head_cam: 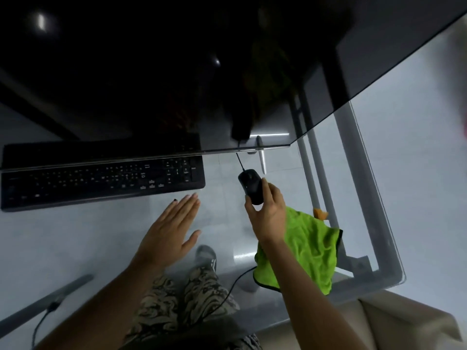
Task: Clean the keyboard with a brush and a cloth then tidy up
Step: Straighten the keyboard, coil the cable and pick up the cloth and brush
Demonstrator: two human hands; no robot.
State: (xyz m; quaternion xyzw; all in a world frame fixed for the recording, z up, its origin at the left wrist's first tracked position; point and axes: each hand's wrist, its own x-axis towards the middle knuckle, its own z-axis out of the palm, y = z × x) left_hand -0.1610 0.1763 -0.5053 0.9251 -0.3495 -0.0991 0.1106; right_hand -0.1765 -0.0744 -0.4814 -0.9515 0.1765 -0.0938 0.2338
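A black keyboard point(101, 178) lies on the glass desk point(75, 238) at the left, its far edge under the dark monitor point(177, 72). My left hand point(169, 231) hovers flat and open just in front of the keyboard's right end. My right hand point(267, 213) grips a black wired mouse point(250, 185) to the right of the keyboard. A bright green cloth point(308, 251) lies crumpled on the desk under and right of my right wrist. A small orange object point(320, 213) peeks out beyond the cloth. No brush is clearly visible.
The monitor's silver stand foot point(261, 157) sits behind the mouse. The mouse cable point(240, 160) runs back under the monitor. Through the glass I see my patterned trousers point(192, 299), a shoe point(207, 256), a cable point(227, 294) and the grey desk frame point(364, 188).
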